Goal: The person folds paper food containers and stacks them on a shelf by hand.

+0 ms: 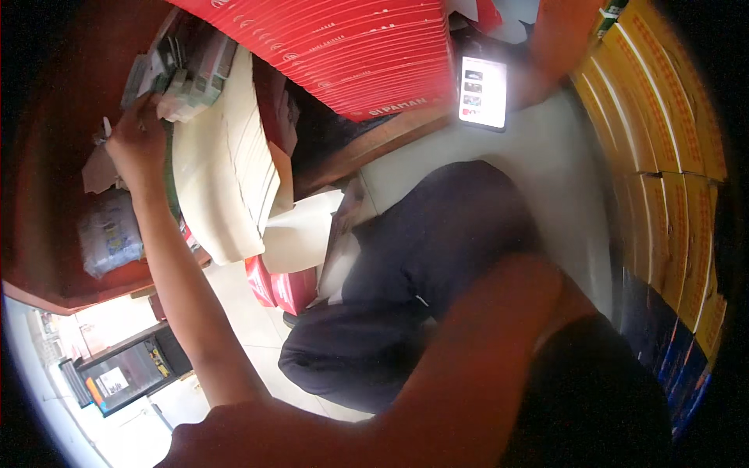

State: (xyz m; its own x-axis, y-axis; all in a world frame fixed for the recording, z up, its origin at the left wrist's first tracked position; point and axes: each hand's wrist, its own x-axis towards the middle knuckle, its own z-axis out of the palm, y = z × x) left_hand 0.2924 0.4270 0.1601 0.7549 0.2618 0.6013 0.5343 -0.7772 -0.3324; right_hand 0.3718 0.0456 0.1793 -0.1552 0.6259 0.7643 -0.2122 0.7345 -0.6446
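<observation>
My left hand [137, 137] reaches to the upper left, its fingers against a bundle of small pale packets [187, 96] on a reddish-brown wooden shelf [52, 245]. Whether the fingers grip the bundle is unclear. A small white tip sticks out beside the hand. Just right of it stands a thick stack of cream cardboard sheets [216, 175], with more pale card [298, 234] below. A clear plastic-wrapped pack [111, 234] lies under my wrist. My right hand is out of view; a blurred bare arm [468, 351] crosses the lower middle.
A tall stack of printed red cardboard [363, 58] fills the top. A lit phone [483, 93] lies right of it. Yellow boxes [661, 117] are piled at the right. Red boxes [292, 289] stand on the tiled floor [257, 327] near my dark-clothed legs [433, 234].
</observation>
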